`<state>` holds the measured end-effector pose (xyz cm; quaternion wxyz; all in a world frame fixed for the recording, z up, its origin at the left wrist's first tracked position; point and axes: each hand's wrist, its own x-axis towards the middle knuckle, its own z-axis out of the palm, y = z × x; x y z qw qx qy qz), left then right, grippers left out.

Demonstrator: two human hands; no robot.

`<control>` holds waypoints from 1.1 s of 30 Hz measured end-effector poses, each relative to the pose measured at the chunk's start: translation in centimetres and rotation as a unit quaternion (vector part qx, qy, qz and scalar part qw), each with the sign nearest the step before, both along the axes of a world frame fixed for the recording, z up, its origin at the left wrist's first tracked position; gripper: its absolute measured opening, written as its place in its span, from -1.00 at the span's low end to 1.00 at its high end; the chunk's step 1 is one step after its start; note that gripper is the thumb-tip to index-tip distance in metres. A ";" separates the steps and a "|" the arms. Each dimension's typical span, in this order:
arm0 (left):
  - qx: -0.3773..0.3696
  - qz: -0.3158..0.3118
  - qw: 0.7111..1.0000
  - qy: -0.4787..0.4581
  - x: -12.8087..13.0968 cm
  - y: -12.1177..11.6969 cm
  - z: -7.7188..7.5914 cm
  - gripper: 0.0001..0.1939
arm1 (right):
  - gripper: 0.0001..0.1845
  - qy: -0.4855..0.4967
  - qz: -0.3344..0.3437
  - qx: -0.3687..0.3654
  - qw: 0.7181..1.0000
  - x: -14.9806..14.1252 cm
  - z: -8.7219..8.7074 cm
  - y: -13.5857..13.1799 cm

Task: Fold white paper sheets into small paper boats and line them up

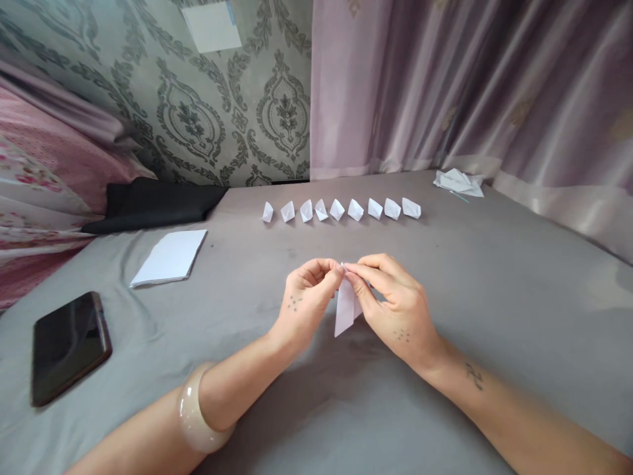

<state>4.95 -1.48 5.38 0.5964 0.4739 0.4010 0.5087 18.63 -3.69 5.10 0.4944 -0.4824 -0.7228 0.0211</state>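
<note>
A folded piece of white paper [347,305] hangs between my two hands, above the grey cloth. My left hand [312,295] pinches its top tip between thumb and forefinger. From the other side, my right hand [393,297] grips the same paper near the top, thumb in front, and covers part of its right side. The lower end of the paper points down and shows a lengthwise fold. Beyond my hands, several small folded white paper pieces [355,210] stand in a row across the cloth.
On the left lie a stack of white paper sheets [171,257] and a dark phone [69,346]. Black fabric [158,204] rests at the back left. Paper scraps [459,181] lie at the back right, by the purple curtain [420,79]. The grey cloth [504,290] has some wrinkles.
</note>
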 end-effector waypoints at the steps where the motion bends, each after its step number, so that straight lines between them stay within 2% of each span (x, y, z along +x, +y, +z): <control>1: 0.003 -0.001 1.000 0.002 0.0 0.0 0.0 -0.87 | -0.80 0.015 0.005 -0.012 1.000 0.0 0.1 0.0; 7: 0.012 -0.008 1.000 0.005 -0.2 0.1 -0.1 -0.84 | -0.85 0.132 0.039 -0.127 0.982 0.1 0.7 0.3; 12: 0.020 -0.017 1.000 0.000 -0.1 0.2 -0.3 -0.84 | -0.83 0.210 0.067 -0.250 0.943 0.5 1.0 0.5; 17: 0.012 -0.045 0.999 0.010 -0.1 0.4 -0.2 -0.82 | -0.74 0.233 0.074 -0.354 0.903 0.8 1.2 0.6; 20: 0.049 -0.045 0.996 0.067 -0.3 0.6 -0.4 -0.79 | -0.73 0.227 0.082 -0.383 0.892 0.8 1.1 0.6; 23: 0.077 -0.016 0.990 0.121 -0.4 0.7 -0.8 -0.74 | -0.69 0.224 0.094 -0.405 0.882 0.8 0.7 0.7; 26: 0.050 -0.007 0.990 0.130 -0.3 0.8 -0.9 -0.72 | -0.62 0.200 0.107 -0.410 0.883 0.8 0.5 0.9; 29: 0.013 -0.034 0.991 0.128 -0.3 1.1 -0.7 -0.71 | -0.62 0.186 0.133 -0.412 0.882 0.8 0.7 1.0; 33: -0.002 -0.107 0.985 0.138 -0.6 1.3 -0.2 -0.63 | -0.66 0.215 0.176 -0.425 0.861 1.1 0.9 1.2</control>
